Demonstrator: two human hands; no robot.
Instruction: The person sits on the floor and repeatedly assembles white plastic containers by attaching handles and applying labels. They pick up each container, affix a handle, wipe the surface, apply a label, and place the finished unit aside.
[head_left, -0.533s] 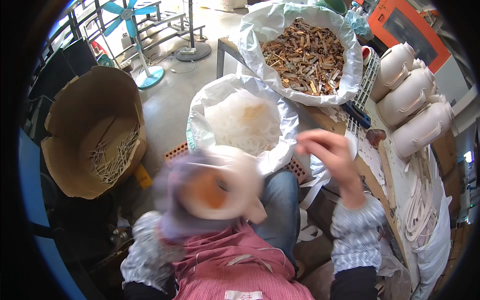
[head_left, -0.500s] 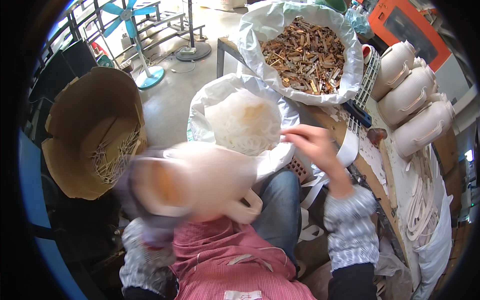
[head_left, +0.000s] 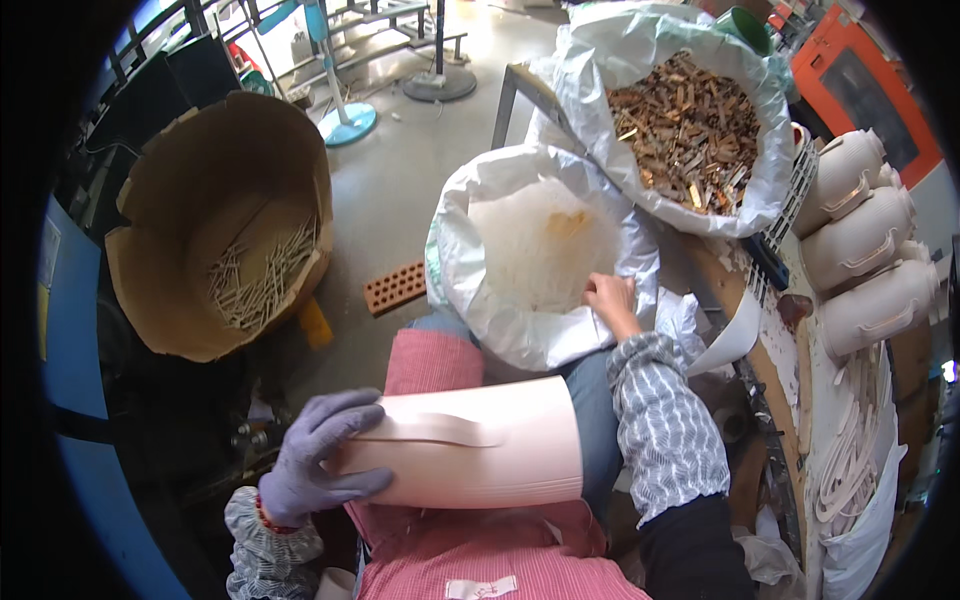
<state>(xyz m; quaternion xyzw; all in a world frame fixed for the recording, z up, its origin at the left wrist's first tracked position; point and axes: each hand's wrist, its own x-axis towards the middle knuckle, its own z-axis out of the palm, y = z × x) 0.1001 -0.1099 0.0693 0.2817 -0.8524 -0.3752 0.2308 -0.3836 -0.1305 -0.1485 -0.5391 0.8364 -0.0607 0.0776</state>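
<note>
Across my lap lies a pale pink plastic jug body (head_left: 480, 465), a hollow cylinder with a long handle along its upper side. My left hand (head_left: 335, 450), in a purple-grey glove, grips its left end, thumb below and fingers above. My bare right hand (head_left: 610, 298) is at the near right inside edge of a white lined sack (head_left: 470, 290), its fingers curled together. Whatever they pinch, if anything, is hidden. Whitish translucent material (head_left: 530, 240) with an orange-brown patch shows inside the sack.
A cardboard bin (head_left: 165, 250) with thin sticks stands left, near a perforated brick (head_left: 395, 288). Beyond the sack is another bag (head_left: 590, 80) of brown metal-like strips. On the right bench (head_left: 800, 440) lie several pinkish jug bodies (head_left: 860, 240) and pale strips (head_left: 850, 460).
The jug body has turned from its open end facing me to lying sideways on my lap. My right hand has lowered into the sack's near edge. The view has shifted left.
</note>
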